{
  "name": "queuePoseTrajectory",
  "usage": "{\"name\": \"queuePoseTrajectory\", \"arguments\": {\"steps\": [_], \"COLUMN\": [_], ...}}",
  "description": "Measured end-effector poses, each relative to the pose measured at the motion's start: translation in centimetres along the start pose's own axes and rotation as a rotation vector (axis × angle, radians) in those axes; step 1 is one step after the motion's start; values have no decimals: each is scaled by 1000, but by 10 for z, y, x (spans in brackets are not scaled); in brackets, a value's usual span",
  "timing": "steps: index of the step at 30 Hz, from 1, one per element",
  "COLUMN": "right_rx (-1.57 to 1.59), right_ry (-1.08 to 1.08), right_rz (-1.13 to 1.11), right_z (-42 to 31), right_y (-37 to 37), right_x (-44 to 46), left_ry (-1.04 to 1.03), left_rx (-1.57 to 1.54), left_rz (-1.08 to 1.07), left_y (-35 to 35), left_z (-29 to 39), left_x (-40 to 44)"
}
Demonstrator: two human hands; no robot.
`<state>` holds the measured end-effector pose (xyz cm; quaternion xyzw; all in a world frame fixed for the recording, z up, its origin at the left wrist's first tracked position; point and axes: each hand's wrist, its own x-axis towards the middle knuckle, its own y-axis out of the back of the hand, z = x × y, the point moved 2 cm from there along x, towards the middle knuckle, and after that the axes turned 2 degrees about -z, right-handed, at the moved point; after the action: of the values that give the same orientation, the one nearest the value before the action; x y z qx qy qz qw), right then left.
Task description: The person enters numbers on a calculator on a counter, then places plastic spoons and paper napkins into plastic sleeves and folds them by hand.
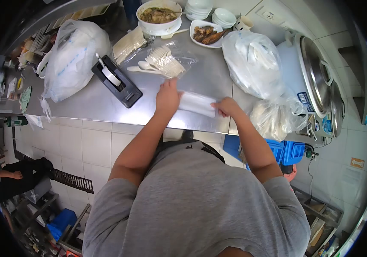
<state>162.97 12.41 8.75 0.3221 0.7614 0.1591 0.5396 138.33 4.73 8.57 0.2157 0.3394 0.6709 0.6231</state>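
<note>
On the steel counter (147,92) in front of me lies a narrow white packet that looks like folded thin plastic (197,104). My left hand (167,97) is closed at its left end, the fingertips near the spoon handles. The right end is pinched in my right hand (228,107), thumb against fingers. Just beyond my left hand, a bundle of pale disposable spoons (165,61) rests on clear plastic wrap. To the left stands a black tape dispenser (117,81) with a roll of tape.
Stuffed plastic bags flank the work area, one at left (76,60) and one at right (252,62). Behind are a bowl of food (160,25), a dish of browned pieces (208,36) and stacked bowls (224,18). A lidded pot (316,77) stands right. Another person (22,175) is at far left.
</note>
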Motion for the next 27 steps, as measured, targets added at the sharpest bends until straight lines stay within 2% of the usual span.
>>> {"name": "queuePoseTrajectory", "arguments": {"steps": [2,3,4,7,10,13,14,17,18,21,25,27], "right_rx": [34,149,263,481,634,762,799,942,914,852,907,908], "right_ry": [132,138,146,190,205,300,342,551,647,862,917,919], "right_rz": [64,103,138,197,278,306,302,155,124,5,-207,-283], "right_z": [22,32,40,51,67,65,62,26,10,-36,-65,-76], "right_y": [3,5,7,29,55,77,82,87,88,87,88,87], "right_x": [-4,-12,-20,-48,-74,-92,-101,-124,-131,-148,-139,-136], "left_ry": [-403,-557,-636,-788,-710,-211,40,-13,-60,45,157,71], "left_rx": [95,264,293,569,463,-216,-524,-1425,-1574,-1958,-1562,-1331], "left_rz": [-23,-114,-232,-153,-439,9,-57,-31,-77,-278,-236,-187], "left_y": [-5,-29,-44,-62,-44,1,11,40,40,27,19,23], "left_z": [24,28,28,16,17,54,59,109,118,138,150,144], "left_x": [-26,-45,-62,-82,-82,-79,-70,-67,-69,-78,-85,-84]}}
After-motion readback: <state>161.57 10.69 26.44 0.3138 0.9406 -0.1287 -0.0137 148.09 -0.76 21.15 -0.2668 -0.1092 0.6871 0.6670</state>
